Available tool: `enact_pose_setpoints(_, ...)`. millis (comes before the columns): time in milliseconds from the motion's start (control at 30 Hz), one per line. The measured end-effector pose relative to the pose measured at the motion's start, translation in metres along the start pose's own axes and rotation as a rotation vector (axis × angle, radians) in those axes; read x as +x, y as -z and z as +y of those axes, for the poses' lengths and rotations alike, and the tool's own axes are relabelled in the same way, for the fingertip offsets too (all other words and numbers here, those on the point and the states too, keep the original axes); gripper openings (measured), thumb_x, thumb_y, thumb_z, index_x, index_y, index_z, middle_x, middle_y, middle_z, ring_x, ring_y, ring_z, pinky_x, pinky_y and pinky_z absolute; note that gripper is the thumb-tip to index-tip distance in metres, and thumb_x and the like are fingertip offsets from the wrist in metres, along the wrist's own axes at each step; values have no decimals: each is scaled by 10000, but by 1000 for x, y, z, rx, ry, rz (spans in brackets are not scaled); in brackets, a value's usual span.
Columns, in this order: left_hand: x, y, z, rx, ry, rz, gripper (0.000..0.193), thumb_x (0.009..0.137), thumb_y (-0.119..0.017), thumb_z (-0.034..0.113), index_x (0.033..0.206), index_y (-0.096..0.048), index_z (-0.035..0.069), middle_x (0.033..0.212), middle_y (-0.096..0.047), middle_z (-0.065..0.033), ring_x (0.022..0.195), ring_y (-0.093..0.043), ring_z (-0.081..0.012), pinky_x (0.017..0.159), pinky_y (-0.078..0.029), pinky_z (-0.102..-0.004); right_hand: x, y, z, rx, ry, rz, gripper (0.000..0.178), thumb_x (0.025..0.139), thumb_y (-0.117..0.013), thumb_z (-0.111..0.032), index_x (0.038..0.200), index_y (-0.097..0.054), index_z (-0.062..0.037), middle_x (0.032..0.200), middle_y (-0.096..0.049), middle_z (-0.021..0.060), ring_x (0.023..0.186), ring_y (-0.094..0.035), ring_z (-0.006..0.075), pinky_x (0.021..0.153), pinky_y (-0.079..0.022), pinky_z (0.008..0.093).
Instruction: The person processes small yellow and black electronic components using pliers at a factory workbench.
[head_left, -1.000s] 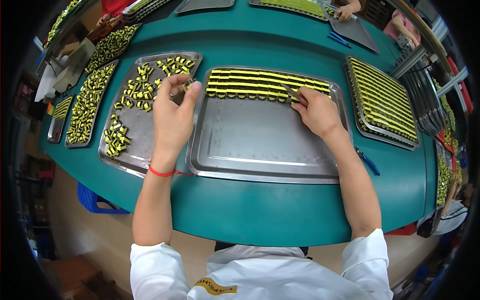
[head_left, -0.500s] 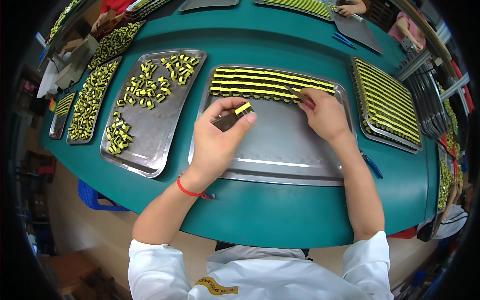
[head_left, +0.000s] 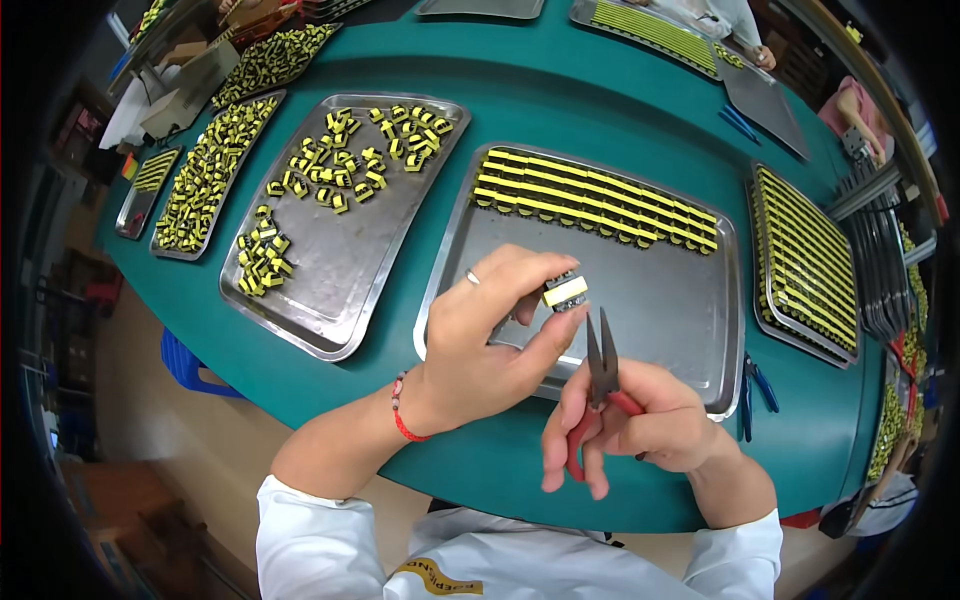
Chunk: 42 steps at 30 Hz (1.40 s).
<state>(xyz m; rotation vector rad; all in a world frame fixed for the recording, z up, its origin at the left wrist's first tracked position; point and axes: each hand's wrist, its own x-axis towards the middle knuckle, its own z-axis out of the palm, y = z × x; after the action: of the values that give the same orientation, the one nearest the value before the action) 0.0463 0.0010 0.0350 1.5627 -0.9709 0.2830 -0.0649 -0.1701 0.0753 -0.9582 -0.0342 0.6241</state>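
My left hand (head_left: 480, 345) pinches a small black transformer (head_left: 566, 291) wrapped in yellow tape between thumb and fingertips. Just to its right, the red-handled needle-nose pliers (head_left: 604, 365) point upward, their jaws slightly parted and apart from the transformer. My right hand (head_left: 660, 415) holds them by the handles. Both hands are over the near part of a metal tray (head_left: 680, 335). Along that tray's far side stand tight rows of similar transformers (head_left: 590, 200).
Left of this tray, another metal tray (head_left: 335, 260) bears loose transformers; a fuller tray (head_left: 210, 185) lies beyond it. Stacked trays of transformer rows (head_left: 805, 255) stand at the right, near blue-handled pliers (head_left: 762, 385). Across the green table (head_left: 600, 110), a co-worker's hand (head_left: 765, 58) shows.
My right hand has drawn the pliers back from the rows toward me, turning their tips upward. My left hand has shifted right and nearer with the transformer. The view has swung slightly left.
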Motion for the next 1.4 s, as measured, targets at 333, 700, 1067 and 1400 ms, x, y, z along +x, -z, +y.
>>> enact_pose_setpoints(333,-2,-2,2,47,-168,-5,406,719,-699,-100,1117,-641,-44,864,-670,-115,698,-623,-169,588,-500,-268,6,15,14,-73,5,6,330,693,-410,119,992,-528,44,834,-638,233,713,-685,331,447,-468,298)
enact_pose_setpoints(700,2,1,3,82,-168,-84,416,674,-644,-119,1085,-648,-58,853,-677,-138,718,-661,-212,625,-522,-281,5,14,14,-5,-12,3,253,695,-438,117,914,-524,25,781,-618,186,610,-635,252,401,-368,284)
enact_pose_setpoints(1067,0,0,9,-102,125,-68,247,830,-735,33,1036,-641,-63,850,-647,-84,708,-570,-99,601,-439,-224,6,9,16,-226,289,149,323,797,-453,63,1111,-519,16,854,-623,106,636,-605,146,487,-422,239)
enact_pose_setpoints(1400,-11,-9,21,-365,423,-154,228,885,-703,95,1042,-631,-54,903,-648,-91,771,-610,-113,674,-495,-234,28,20,30,-1310,1105,691,478,671,-802,51,1094,-579,23,886,-646,124,642,-620,153,509,-498,249)
